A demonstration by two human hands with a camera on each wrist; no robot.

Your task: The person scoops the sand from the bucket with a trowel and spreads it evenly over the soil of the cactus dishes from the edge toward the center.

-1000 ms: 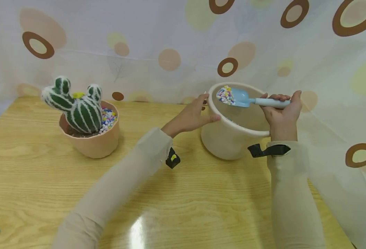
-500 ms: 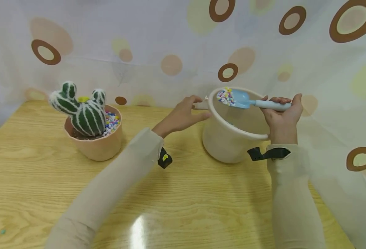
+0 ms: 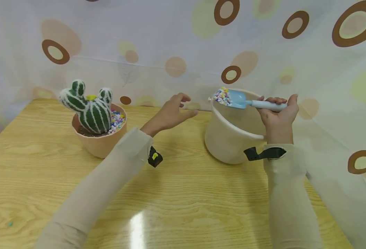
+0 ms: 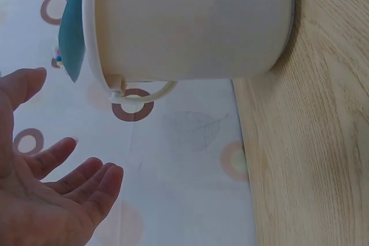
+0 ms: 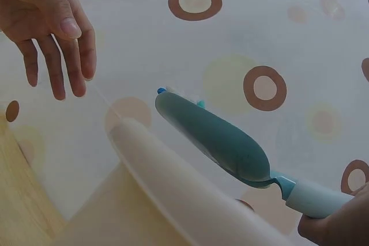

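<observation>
My right hand [image 3: 277, 116] grips the white handle of a small blue trowel [image 3: 237, 99]. Colourful pebbles [image 3: 222, 96] are heaped on the trowel's blade, which is level above the rim of a cream bucket [image 3: 229, 138]. In the left wrist view the blade [image 4: 71, 38] shows just over the bucket's mouth. My left hand [image 3: 172, 112] hangs in the air left of the bucket, fingers relaxed and holding nothing. The right wrist view shows that hand [image 5: 52, 33] apart from the bucket rim [image 5: 155, 165].
At the left of the wooden table [image 3: 176, 193] stands a peach pot [image 3: 100, 143] with a knitted-looking green cactus [image 3: 94, 116] and coloured pebbles [image 3: 117, 121]. A curtain with circles [image 3: 152, 41] hangs close behind. A small green bit [image 3: 10, 223] lies near the front left.
My left hand has let go of the bucket's rim and moved left, away from it. The right hand still holds the loaded trowel, which has shifted slightly left over the rim.
</observation>
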